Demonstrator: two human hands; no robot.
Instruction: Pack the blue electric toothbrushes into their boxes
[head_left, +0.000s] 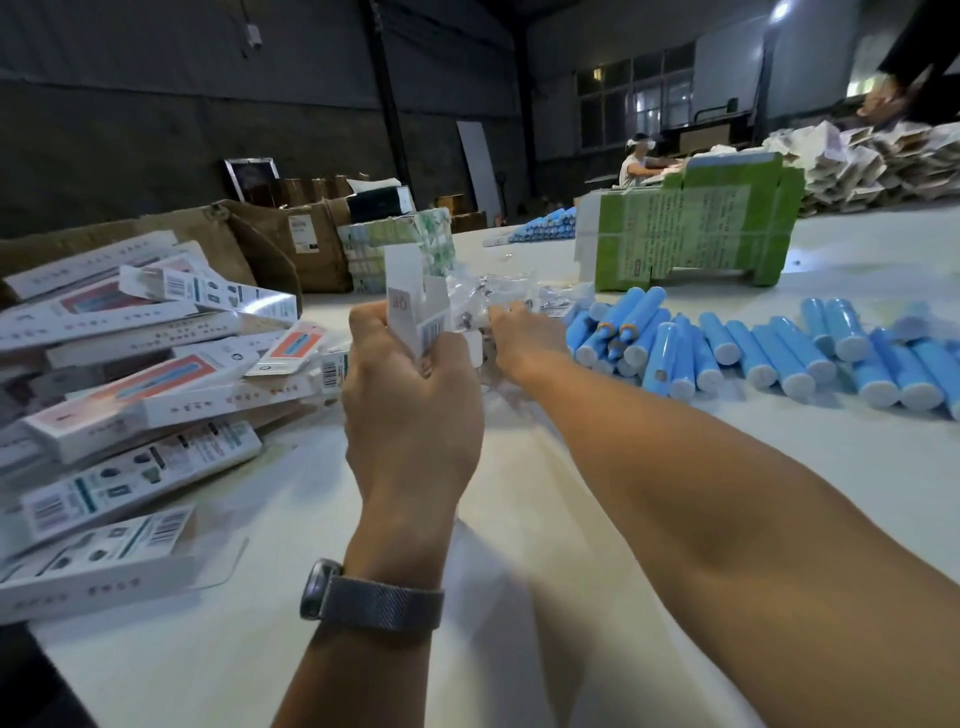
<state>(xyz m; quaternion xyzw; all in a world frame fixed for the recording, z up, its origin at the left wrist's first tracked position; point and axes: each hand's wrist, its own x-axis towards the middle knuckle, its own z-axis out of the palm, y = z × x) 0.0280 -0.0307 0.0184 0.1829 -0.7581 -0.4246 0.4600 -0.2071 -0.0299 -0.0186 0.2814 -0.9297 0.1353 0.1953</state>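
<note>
Left hand (410, 395) grips an open white box (415, 306) upright; right hand (519, 338) reaches into clear packets (483, 296), its grasp hidden; keeping the box mouth open and steady should help.

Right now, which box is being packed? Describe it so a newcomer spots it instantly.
Start at the white table, with finished boxes heaped along its left edge and blue toothbrushes lying on the right. Between them the left hand, with a watch on its wrist, grips one small white box. It alone is held upright off the table with its top flap open.
</note>
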